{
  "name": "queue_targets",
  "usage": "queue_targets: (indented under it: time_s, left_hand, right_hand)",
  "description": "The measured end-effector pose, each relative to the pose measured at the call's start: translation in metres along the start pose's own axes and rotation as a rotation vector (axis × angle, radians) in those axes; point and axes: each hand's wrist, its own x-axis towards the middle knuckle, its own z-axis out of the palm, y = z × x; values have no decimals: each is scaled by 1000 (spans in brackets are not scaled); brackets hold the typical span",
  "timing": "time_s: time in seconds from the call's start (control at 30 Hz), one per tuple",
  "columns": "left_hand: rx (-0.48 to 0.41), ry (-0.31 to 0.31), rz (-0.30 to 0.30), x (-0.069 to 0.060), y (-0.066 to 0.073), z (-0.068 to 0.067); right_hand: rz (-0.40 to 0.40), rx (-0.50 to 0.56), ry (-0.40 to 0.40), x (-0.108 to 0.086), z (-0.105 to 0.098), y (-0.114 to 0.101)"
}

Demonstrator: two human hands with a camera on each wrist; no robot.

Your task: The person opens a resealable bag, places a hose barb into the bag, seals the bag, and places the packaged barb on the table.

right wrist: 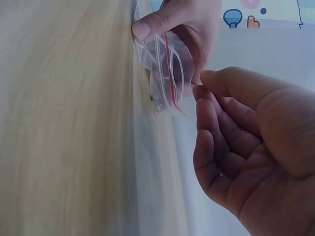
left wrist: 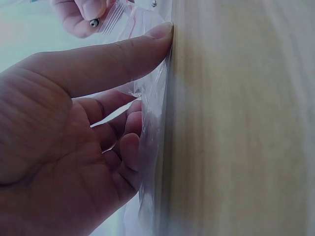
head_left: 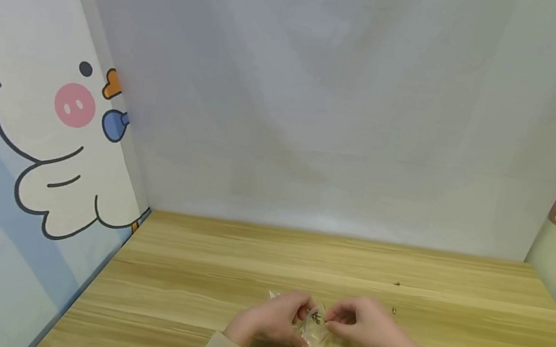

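My left hand (head_left: 277, 317) holds a small clear zip bag (head_left: 315, 334) low over the wooden table, with the thumb along its near side. The bag has a red line along its mouth, seen in the right wrist view. Several tiny dark metal pieces (head_left: 316, 317) show at the bag. To its right, my right hand (head_left: 365, 324) pinches one small shiny metal piece (left wrist: 94, 22), round-ended with a dark hollow, between thumb and forefinger beside the bag's mouth. In the right wrist view the fingertips mostly hide that piece.
Two more tiny metal pieces lie on the table beyond my right hand, one farther back (head_left: 397, 284) and one nearer (head_left: 394, 310). Some clear plastic (head_left: 273, 294) shows behind my left hand. A pale curtain (head_left: 322, 113) stands at the table's back edge, with printed cloths on both sides.
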Motion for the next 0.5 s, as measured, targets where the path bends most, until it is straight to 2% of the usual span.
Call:
queue_targets:
  time_s: [0.23,0.5]
  left_hand:
    - [-16,-7,-10,-1,1,-1]
    - [-8,-5,-11,-1,2,-1]
  right_hand:
    - [-10,25,12,6,6,-1]
    - [-28,-1,32,12,12,1]
